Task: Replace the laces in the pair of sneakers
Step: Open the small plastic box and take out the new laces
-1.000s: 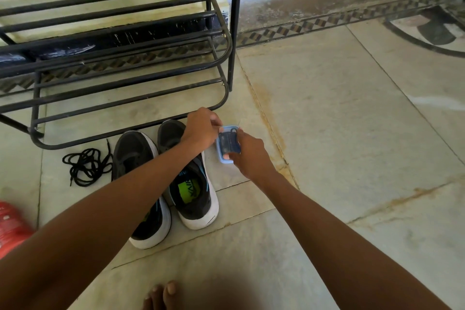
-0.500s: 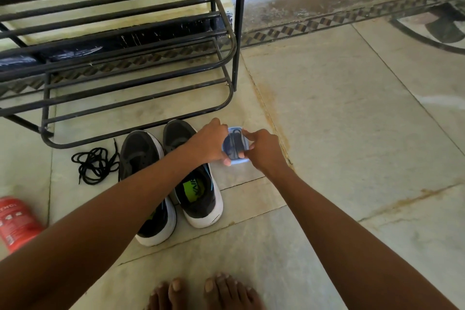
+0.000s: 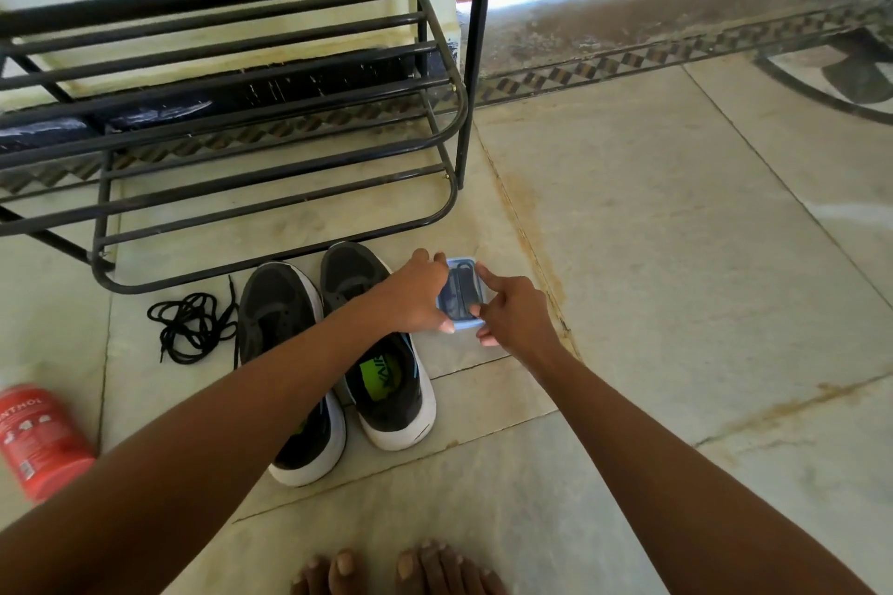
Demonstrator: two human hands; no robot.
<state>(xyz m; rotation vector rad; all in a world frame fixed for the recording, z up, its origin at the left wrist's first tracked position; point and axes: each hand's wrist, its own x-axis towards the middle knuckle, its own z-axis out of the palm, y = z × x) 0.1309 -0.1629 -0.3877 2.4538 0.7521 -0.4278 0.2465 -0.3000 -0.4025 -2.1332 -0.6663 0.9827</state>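
Two dark grey sneakers with white soles stand side by side on the floor, the left sneaker and the right sneaker, both without laces. A tangle of black laces lies to their left. A small blue packet holding dark laces sits just right of the sneakers' toes. My left hand grips its left edge and my right hand pinches its right edge, index finger raised.
A black metal shoe rack stands right behind the sneakers. A red bottle lies at the far left. My bare toes show at the bottom edge. Pale floor tiles spread to the right, up to a door threshold.
Both hands have lowered the blue packet toward the floor beside the right sneaker. My view has pulled back, bringing my toes into sight.
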